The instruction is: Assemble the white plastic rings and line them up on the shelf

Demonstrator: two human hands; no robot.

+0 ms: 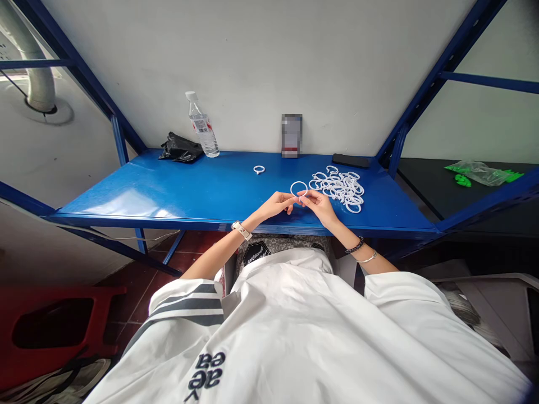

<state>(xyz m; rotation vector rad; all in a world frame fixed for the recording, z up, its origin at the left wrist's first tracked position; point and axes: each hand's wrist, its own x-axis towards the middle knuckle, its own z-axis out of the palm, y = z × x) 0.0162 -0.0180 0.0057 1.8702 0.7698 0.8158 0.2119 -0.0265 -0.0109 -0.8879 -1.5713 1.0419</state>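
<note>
Between my two hands a white plastic ring (298, 183) stands up, gripped at its lower edge. The fingers of my left hand (278, 206) pinch it from the left. My right hand (320, 206) closes on it from the right, thumb and fingertips together. My fingertips partly hide the ring's bottom. Just right of my right hand lies a heap of similar white rings (341, 186), several of them overlapping. A single white ring with a small tab (259, 169) lies apart on the blue table, beyond my left hand.
On the blue table (177, 191) a water bottle (204, 128) leans by a black plastic bag (182, 148). A pixelated upright box (292, 136) stands against the wall. A dark phone (350, 161) lies behind the heap. Green pieces in a clear bag (484, 173) lie at right.
</note>
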